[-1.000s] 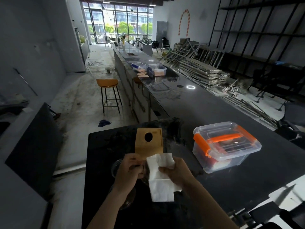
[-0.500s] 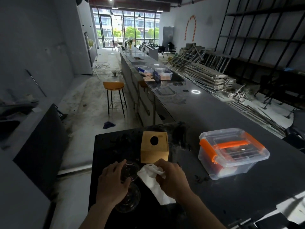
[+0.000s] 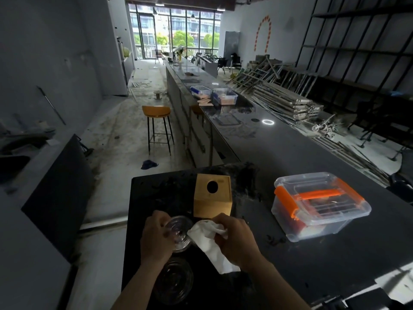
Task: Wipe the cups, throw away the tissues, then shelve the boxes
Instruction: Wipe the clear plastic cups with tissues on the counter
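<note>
My left hand (image 3: 155, 239) grips a clear glass cup (image 3: 180, 231) just above the dark counter (image 3: 312, 265). My right hand (image 3: 237, 239) is closed on a white tissue (image 3: 210, 245), pressed against the cup's right side. A second clear glass cup (image 3: 175, 280) stands on the counter below the first, near my left forearm. Behind the hands sits a wooden tissue box (image 3: 212, 195) with a round hole on top. To the right lies a clear plastic box (image 3: 319, 204) with orange latches and handle.
The long counter runs away ahead, with two more clear boxes (image 3: 213, 93) far along it. A bar stool (image 3: 157, 126) stands on the floor at left. Black wall shelves (image 3: 357, 52) and stacked metal frames (image 3: 286, 101) fill the right side.
The tissue hung flat in front of the tissue box a second ago. Both hands have since come down to the counter, the left taking the cup and the right bunching the tissue against it.
</note>
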### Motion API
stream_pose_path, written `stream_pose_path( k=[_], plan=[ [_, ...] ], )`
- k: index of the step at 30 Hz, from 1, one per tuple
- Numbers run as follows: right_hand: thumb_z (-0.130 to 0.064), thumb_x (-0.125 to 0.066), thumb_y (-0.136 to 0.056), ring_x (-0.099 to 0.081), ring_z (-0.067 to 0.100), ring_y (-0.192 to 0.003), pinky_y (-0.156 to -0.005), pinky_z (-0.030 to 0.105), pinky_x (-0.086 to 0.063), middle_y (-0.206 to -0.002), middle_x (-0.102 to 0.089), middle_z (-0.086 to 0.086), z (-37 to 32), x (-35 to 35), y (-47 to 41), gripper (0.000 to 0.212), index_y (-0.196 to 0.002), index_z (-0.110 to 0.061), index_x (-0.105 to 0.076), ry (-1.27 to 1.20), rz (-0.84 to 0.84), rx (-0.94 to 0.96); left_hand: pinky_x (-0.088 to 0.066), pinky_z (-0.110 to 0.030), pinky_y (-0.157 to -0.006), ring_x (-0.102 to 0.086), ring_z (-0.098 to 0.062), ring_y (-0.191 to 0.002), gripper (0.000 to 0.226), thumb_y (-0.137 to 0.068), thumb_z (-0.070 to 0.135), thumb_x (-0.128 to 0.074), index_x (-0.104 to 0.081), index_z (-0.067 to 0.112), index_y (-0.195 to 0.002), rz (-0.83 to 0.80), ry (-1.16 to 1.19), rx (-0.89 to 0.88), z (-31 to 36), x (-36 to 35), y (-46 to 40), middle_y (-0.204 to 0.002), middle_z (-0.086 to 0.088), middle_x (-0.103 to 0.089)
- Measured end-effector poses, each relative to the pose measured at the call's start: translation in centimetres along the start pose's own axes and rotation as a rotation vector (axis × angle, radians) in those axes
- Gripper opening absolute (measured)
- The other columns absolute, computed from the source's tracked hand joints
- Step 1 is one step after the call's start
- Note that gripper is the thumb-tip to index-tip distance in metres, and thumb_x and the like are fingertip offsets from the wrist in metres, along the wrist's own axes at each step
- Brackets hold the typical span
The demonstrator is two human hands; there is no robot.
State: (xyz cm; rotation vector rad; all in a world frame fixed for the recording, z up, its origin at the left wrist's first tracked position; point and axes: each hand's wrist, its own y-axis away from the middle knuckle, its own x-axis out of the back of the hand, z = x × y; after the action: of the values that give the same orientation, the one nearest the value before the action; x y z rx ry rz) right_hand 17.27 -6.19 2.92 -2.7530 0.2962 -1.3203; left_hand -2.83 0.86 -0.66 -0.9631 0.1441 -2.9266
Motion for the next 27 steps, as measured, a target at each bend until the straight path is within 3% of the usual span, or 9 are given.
stream_pose_path(
  k=[2, 7, 11, 13, 17, 20, 22, 24, 27],
  plan=[
    [-0.018, -0.069, -0.079, -0.067, 0.012, -0.081, -0.068, 0.040, -0.056, -0.090, -0.073, -0.011, -0.2, -0.2, -0.3, 0.023, -0.097, -0.032, -0.065, -0.006, -0.015, 0.047, -0.046, -0.026, -0.060, -0.068, -0.022, -0.080, 0.032, -0.079, 0.004, -0.077, -0.054, 0.025, -0.089, -0.007, 0.158, -0.026, 0.7, 0.5, -0.5, -0.086, 0.005, -0.063],
    [-0.006, -0.067, -0.073, -0.062, 0.026, -0.098, -0.074, 0.043, -0.053, -0.113, -0.065, -0.002, -1.7, -0.5, -1.1, 0.042, -0.110, -0.024, -0.062, 0.081, -0.002, 0.119, -0.055, -0.036, -0.063, -0.071, -0.027, -0.076, 0.011, -0.089, 0.025, -0.075, -0.064, 0.021, -0.088, -0.319, 0.335, -0.134, 2.6, 1.4, -0.4, -0.083, -0.005, -0.071],
    [-0.008, -0.060, -0.076, -0.065, 0.032, -0.091, -0.067, 0.041, -0.050, -0.102, -0.070, 0.003, -2.5, -0.6, -1.0, 0.044, -0.112, -0.030, -0.045, 0.067, -0.036, 0.085, -0.053, -0.024, -0.064, -0.069, -0.021, -0.078, 0.016, -0.087, 0.001, -0.067, -0.066, 0.015, -0.095, -0.367, 0.443, -0.065, 3.8, 2.6, 0.5, -0.086, -0.006, -0.072],
    [-0.006, -0.060, -0.077, -0.066, 0.033, -0.087, -0.065, 0.044, -0.051, -0.100, -0.072, 0.002, -2.5, -0.7, -0.9, 0.050, -0.111, -0.033, -0.036, 0.057, -0.016, 0.086, -0.052, -0.024, -0.071, -0.069, -0.014, -0.082, 0.018, -0.085, 0.010, -0.066, -0.066, 0.018, -0.101, -0.378, 0.465, 0.017, 4.0, 3.2, 0.8, -0.092, -0.002, -0.073],
    [-0.003, -0.059, -0.078, -0.067, 0.030, -0.095, -0.071, 0.046, -0.054, -0.111, -0.072, 0.000, -2.5, -0.4, -0.6, 0.053, -0.121, -0.031, -0.044, 0.050, 0.011, 0.088, -0.052, -0.031, -0.088, -0.065, -0.007, -0.102, 0.031, -0.076, 0.022, -0.070, -0.061, 0.038, -0.101, -0.361, 0.140, 0.018, 1.2, 4.1, 1.4, -0.104, 0.014, -0.068],
    [-0.010, -0.060, -0.082, -0.068, 0.026, -0.098, -0.073, 0.042, -0.055, -0.112, -0.072, -0.005, -2.1, -0.4, -0.6, 0.041, -0.118, -0.030, -0.055, 0.034, 0.043, 0.069, -0.042, -0.033, -0.101, -0.050, -0.004, -0.114, 0.069, -0.062, 0.060, -0.073, -0.050, 0.048, -0.125, -0.581, -0.341, -0.136, -0.5, 4.6, 2.6, -0.117, 0.021, -0.057],
    [-0.020, -0.060, -0.082, -0.069, 0.021, -0.095, -0.074, 0.040, -0.056, -0.106, -0.073, -0.007, -1.9, -0.5, -0.6, 0.032, -0.111, -0.033, -0.059, -0.039, 0.075, 0.033, -0.033, -0.035, -0.104, -0.040, -0.010, -0.118, 0.086, -0.054, 0.070, -0.070, -0.043, 0.049, -0.133, -0.672, -0.608, -0.213, -1.0, 4.5, 2.9, -0.123, 0.018, -0.048],
    [-0.025, -0.056, -0.078, -0.069, 0.018, -0.091, -0.073, 0.040, -0.057, -0.101, -0.074, -0.008, -2.0, -0.4, -0.6, 0.031, -0.107, -0.032, -0.063, -0.110, 0.089, 0.001, -0.031, -0.037, -0.100, -0.040, -0.013, -0.117, 0.085, -0.052, 0.069, -0.072, -0.045, 0.048, -0.129, -0.676, -0.656, -0.217, -1.3, 4.1, 3.1, -0.119, 0.016, -0.045],
    [-0.013, -0.064, -0.079, -0.068, 0.013, -0.087, -0.069, 0.033, -0.055, -0.094, -0.074, -0.009, -1.9, -0.5, -0.9, 0.030, -0.105, -0.028, -0.066, -0.176, 0.068, 0.013, -0.045, -0.034, -0.092, -0.056, -0.009, -0.103, 0.060, -0.058, 0.048, -0.082, -0.056, 0.042, -0.112, -0.565, -0.360, -0.118, -1.8, 3.9, 3.3, -0.111, 0.014, -0.050]
  ],
)
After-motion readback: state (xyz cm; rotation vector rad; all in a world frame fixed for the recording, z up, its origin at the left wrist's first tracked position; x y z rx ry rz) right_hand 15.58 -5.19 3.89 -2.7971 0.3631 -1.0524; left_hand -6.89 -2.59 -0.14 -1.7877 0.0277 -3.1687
